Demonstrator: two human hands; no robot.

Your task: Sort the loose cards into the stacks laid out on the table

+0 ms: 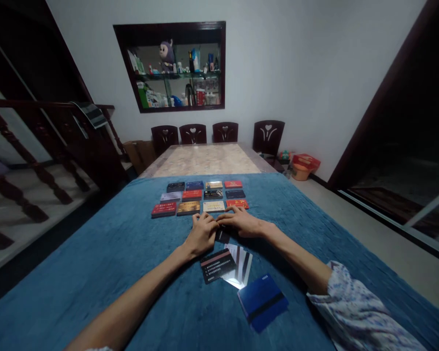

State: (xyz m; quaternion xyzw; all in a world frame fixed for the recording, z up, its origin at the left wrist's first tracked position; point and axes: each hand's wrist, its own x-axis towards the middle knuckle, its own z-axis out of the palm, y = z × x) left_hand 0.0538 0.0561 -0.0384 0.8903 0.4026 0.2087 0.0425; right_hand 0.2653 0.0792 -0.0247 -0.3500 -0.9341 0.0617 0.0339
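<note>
My left hand (203, 234) and my right hand (239, 222) meet on the blue cloth, fingers curled in around a black card (223, 234) that shows between them. Just beyond the fingertips lie rows of card stacks, among them a gold stack (189, 207), a cream stack (214, 206) and a red stack (237, 204). Nearer to me, a black card with a brown stripe (218, 265) overlaps some white cards with dark stripes (241, 265). Blue cards with a black stripe (263, 302) lie closest, at the right.
The blue cloth (95, 243) covers the near part of a long table (208, 158). Dark chairs (269, 136) stand around the far end. An orange bucket with a red bag (302, 168) sits on the floor at right, and a wooden railing (29, 161) runs along the left.
</note>
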